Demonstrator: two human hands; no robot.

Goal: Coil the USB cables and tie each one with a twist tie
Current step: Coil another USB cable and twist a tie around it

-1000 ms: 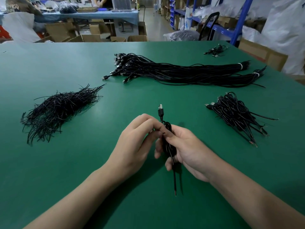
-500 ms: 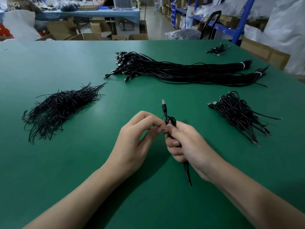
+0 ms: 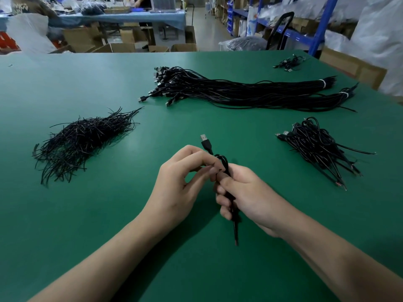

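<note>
No text readable with certainty.
- Brown cloth (image 3: pixel 37 8), beyond far left corner of desk (image 3: pixel 109 214): few pale letters on it, too blurred to read.
- Red thing (image 3: pixel 6 42), past far left edge of desk, cut by picture border: white mark, maybe part of letter, cannot tell which.
- White pack (image 3: pixel 250 27) on blue shelf (image 3: pixel 283 32), behind far right corner of desk: blue print, only shape visible, words not legible.
</note>
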